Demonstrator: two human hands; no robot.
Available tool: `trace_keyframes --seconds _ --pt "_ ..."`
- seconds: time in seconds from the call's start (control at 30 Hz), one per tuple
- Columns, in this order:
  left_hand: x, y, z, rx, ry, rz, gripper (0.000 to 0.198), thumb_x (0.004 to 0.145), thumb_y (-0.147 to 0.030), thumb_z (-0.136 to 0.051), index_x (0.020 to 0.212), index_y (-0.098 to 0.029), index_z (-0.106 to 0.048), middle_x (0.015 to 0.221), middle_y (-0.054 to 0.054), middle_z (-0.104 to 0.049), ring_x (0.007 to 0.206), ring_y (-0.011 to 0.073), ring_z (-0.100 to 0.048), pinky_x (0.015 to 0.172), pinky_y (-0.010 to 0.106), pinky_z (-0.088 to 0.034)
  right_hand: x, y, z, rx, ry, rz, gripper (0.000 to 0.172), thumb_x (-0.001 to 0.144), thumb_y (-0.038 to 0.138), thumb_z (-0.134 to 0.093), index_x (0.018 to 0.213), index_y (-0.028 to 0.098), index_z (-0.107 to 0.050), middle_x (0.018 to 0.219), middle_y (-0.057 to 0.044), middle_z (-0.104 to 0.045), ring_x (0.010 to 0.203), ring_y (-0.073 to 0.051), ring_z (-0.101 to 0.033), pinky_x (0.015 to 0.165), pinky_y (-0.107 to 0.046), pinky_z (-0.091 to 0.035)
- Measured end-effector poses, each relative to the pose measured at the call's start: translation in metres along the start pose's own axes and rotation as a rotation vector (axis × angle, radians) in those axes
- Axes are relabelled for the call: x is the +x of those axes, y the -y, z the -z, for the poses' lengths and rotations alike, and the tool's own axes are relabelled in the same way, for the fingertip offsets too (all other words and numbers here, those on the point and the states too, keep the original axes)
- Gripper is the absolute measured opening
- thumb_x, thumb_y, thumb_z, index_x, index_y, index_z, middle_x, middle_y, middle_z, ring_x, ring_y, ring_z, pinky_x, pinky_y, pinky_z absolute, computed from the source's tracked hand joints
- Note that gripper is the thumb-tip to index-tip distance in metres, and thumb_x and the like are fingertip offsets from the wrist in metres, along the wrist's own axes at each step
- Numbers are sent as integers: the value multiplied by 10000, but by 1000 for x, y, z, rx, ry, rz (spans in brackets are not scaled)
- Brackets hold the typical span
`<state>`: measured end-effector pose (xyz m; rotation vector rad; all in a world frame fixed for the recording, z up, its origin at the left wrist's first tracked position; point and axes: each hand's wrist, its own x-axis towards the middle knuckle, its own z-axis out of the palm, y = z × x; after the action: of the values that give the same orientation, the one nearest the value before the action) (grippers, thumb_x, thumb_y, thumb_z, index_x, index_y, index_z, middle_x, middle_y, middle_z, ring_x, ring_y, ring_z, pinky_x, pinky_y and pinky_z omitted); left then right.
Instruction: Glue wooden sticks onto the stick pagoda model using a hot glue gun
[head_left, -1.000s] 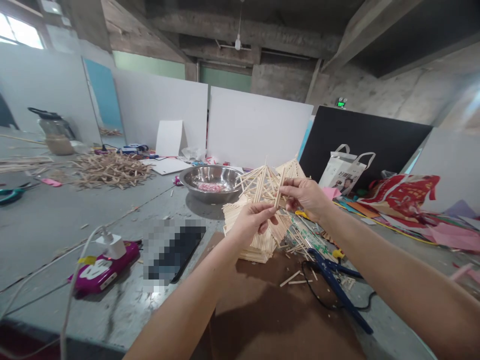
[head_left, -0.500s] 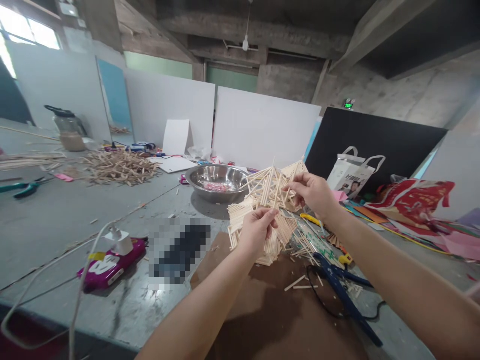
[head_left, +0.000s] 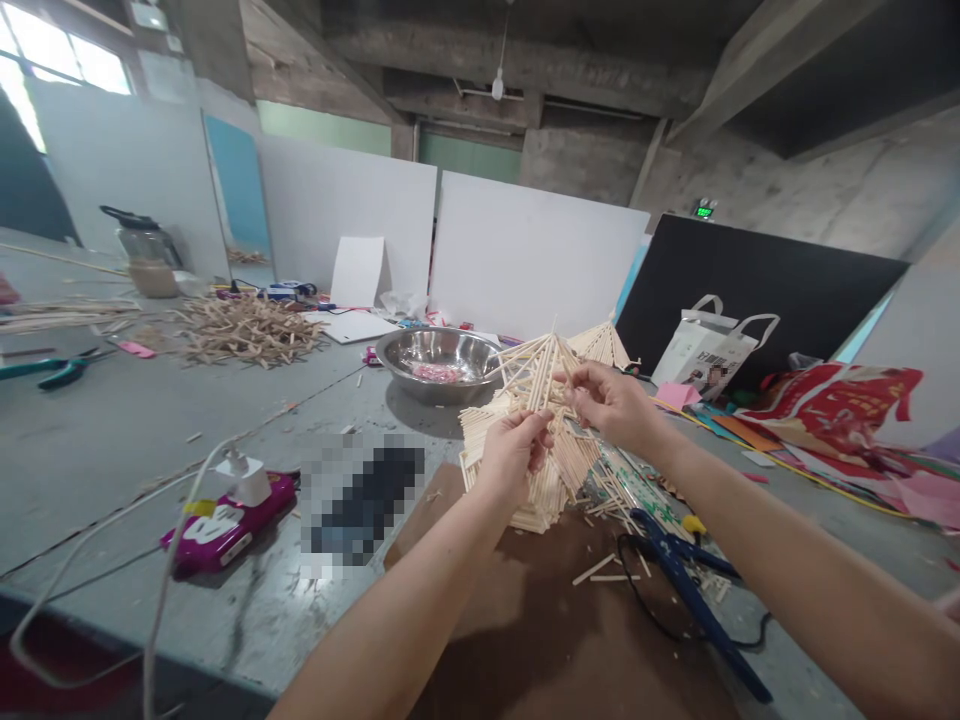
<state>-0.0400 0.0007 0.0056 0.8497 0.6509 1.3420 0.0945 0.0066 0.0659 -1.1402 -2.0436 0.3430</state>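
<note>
A model building (head_left: 547,500) made of thin wooden sticks stands on a brown board (head_left: 600,640), its peaked roof frame of slanting sticks in front of me. My left hand (head_left: 517,445) is closed at the front of the roof, thumb and forefinger pinching a wooden stick (head_left: 546,395) by its lower end. At the roof's right side, my right hand (head_left: 604,400) is closed too, its fingertips pressed together against the sticks. What lies between those fingertips is too small to make out. A blue glue gun (head_left: 686,590) with a black cord lies right of the board's middle.
Loose sticks (head_left: 619,490) lie right of the model. Behind it stands a steel bowl (head_left: 401,385) with a pink packet inside. Leftward are a purple power strip (head_left: 225,540), a blurred-out dark object (head_left: 367,500), a stick pile (head_left: 247,335) and pliers (head_left: 64,372). A white bag (head_left: 697,350) stands at right.
My right hand has moved slightly left and down, closer to the left hand and the roof sticks. My left hand stays at the roof front. The whole view has shifted a little.
</note>
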Motion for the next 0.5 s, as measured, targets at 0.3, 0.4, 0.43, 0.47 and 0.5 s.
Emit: trace_keyframes --seconds 0.3,0.4,0.43,0.47,0.5 --pt "0 0 -1 -8 -10 -23 255 585 -303 -648 530 -139 -462 415 -46 -479 276 5 -297 314 178 -145 0 -2 0 -157 23 43 94 756 297 -437 758 206 -460 685 8 -596 431 -70 -432 487 -230 -326" --pt "3 0 3 20 23 -35 265 587 -322 -652 544 -140 -464 412 -47 -475 281 5 -299 313 175 -147 -1 -4 0 -171 28 39 122 754 300 -432 784 196 -488 653 8 -597 433 -75 -442 487 -232 -322" --pt "3 1 4 24 30 -40 263 590 -326 -650 552 -140 -468 413 -48 -473 284 6 -300 313 174 -149 -1 -4 0 -174 29 39 131 755 300 -430 792 192 -494 661 5 -605 433 -75 -445 485 -233 -322" --pt "4 1 5 25 36 -48 262 594 -328 -648 557 -140 -469 413 -49 -473 285 6 -302 313 173 -151 -1 -5 0 -177 30 42 137 756 300 -426 797 190 -497 679 -1 -614 434 -74 -447 484 -233 -322" --pt "5 1 6 25 41 -55 261 598 -327 -645 557 -141 -467 415 -49 -473 287 6 -304 313 172 -151 -1 -5 -1 -182 29 45 140 759 300 -424 798 188 -497 702 -7 -624 433 -72 -450 482 -233 -324"
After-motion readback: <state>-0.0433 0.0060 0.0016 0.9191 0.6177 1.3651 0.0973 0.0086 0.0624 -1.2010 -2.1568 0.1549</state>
